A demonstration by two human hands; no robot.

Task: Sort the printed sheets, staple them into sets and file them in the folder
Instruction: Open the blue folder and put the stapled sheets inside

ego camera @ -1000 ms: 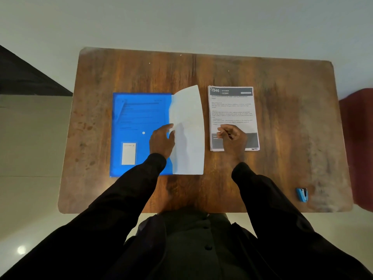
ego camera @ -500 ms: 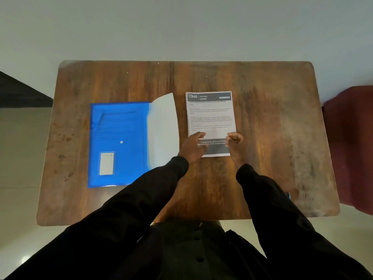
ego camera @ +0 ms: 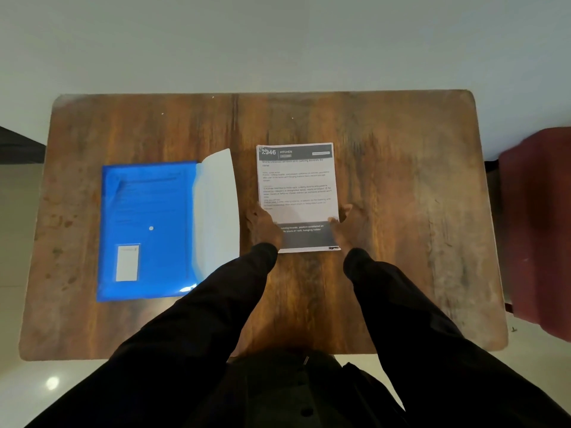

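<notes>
A set of printed sheets (ego camera: 296, 186) with a dark header lies right of centre on the wooden table (ego camera: 401, 180). My left hand (ego camera: 262, 225) holds its lower left edge, and my right hand (ego camera: 347, 223) holds its lower right edge with the thumb on the paper. A blue plastic folder (ego camera: 148, 230) lies to the left of the sheets. Its pale flap (ego camera: 216, 211) stands open on the right side, next to my left hand. Printed pages show faintly through the blue cover. The stapler is not visible.
A dark red chair (ego camera: 537, 227) stands against the table's right edge. A dark surface (ego camera: 18, 146) sits beyond the left edge. Bare wood lies behind the sheets and to their right. My dark sleeves cover the table's near middle.
My left hand left the folder flap and crossed to the left edge of the sheets. My right hand slid from the top of the sheets to their right edge. The view shifted, hiding the stapler.
</notes>
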